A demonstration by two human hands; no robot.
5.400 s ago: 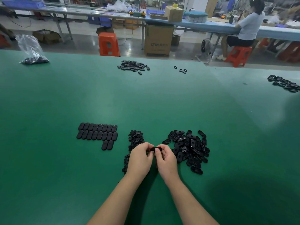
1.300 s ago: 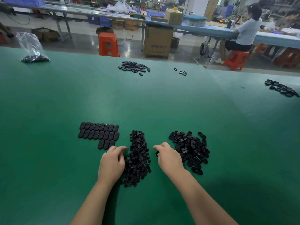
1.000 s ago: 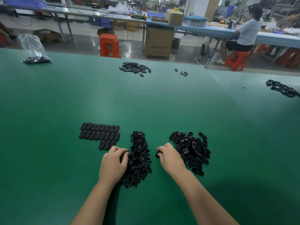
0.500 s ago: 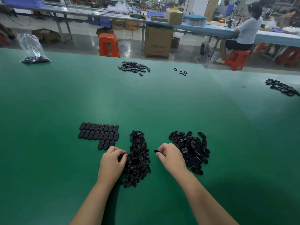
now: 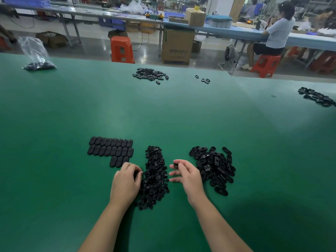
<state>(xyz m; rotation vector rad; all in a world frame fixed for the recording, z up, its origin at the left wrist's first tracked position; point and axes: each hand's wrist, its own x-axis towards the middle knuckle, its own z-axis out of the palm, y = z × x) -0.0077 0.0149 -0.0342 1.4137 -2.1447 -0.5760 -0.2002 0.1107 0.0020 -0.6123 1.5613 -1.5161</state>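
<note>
Pinching black part (image 5: 175, 165) in right hand (image 5: 187, 176), its long axis hidden

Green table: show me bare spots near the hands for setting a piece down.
Bare: the table between the rows and the far pile; also left of the rows and right of the right pile. Crowded: the gaps around the middle pile, where the left hand and the right hand, pinching a piece, are.
</note>
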